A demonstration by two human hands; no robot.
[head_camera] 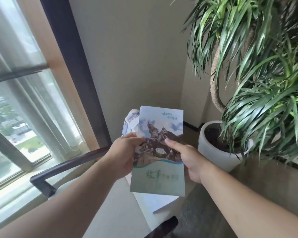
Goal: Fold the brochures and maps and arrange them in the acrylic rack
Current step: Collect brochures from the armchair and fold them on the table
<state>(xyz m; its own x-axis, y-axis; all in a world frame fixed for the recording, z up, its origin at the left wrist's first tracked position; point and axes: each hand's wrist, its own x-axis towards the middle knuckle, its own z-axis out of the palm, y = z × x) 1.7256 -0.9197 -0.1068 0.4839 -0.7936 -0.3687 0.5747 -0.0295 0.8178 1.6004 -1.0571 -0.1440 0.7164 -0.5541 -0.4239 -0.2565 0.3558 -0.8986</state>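
The person held a folded brochure (157, 176) upright in front of the chest, its cover showing a horse statue above a green band. The left hand (126, 155) gripped its left edge, fingers curled around it. A second printed sheet (131, 122) stood out behind the brochure there. The right hand (187, 160) pinched the right edge, thumb pressed on the cover. The fold looked finished, so the step seemed to be checking or squaring it. Next it would need carrying to the acrylic rack, which was not in view. Below lay a white sheet (158, 201) on a pale counter (117, 203). A window (24, 100) stood at the left, and a potted plant (248, 66) in a white pot (212, 152) in the corner.
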